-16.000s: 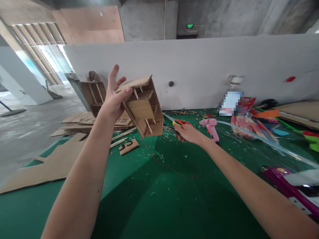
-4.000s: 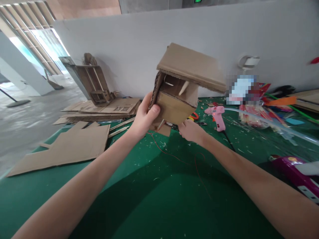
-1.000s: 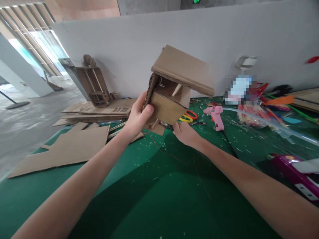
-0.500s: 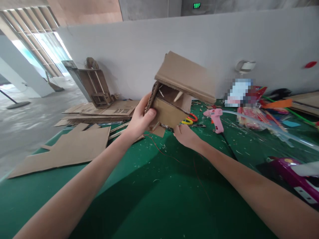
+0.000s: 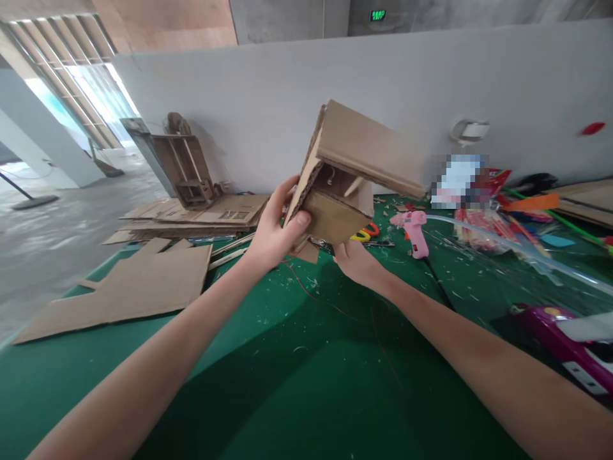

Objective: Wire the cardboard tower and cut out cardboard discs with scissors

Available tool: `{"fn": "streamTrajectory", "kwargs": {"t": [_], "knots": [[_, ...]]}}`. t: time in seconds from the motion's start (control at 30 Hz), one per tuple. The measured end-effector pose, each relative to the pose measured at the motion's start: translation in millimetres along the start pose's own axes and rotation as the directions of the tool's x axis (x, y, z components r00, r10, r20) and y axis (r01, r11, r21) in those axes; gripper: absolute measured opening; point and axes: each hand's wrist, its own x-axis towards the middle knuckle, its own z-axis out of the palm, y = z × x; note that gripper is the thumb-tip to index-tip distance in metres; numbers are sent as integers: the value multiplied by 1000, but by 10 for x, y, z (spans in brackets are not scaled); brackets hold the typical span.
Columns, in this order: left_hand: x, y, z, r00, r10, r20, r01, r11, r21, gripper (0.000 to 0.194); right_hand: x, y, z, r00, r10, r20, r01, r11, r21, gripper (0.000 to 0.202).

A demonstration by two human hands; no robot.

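So I've got this little cardboard box up in front of me, tilted, roughly centre and above the green counter. My left hand is closed on its left side, thumb pressed on the front and fingers wrapped round behind. The roof panel sticks out past the right side, and there's a pale wooden peg showing in the gap under it

My right hand is down just under the box, fingers curled in round a dark metal tool. Only a bit of it pokes out, so I can't tell how far apart its handles are, or whether the tip is touching anything

Right behind that hand there's scissors with red and yellow handles, then the pink glue gun a bit further right. A thin red wire runs loose across the counter below the box. Over on the left: some wooden sticks, a big cut cardboard sheet and a stack of flat cardboard near the wall
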Motion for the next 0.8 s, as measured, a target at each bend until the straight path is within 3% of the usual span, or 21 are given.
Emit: {"fn": "streamTrajectory", "kwargs": {"t": [0.2, 0.4, 0.63, 0.8], "knots": [[43, 35, -75, 994, -51, 92, 65, 986, -151, 71, -35, -41, 33, 999, 32, -33, -33, 999, -29, 51], [53, -5, -96, 996, -37, 76, 48, 988, -148, 71, -58, -84, -14, 999, 41, -17, -41, 999, 6, 57], [58, -165, -134, 998, -65, -4, 63, 985, -162, 71, -21, -11, -19, 981, 167, 101, -192, 914, 358, 73], [56, -265, -190, 995, -93, -25, 84, 968, -237, 67, -11, -34, -27, 982, 123, 140, -169, 904, 393, 75]]}}
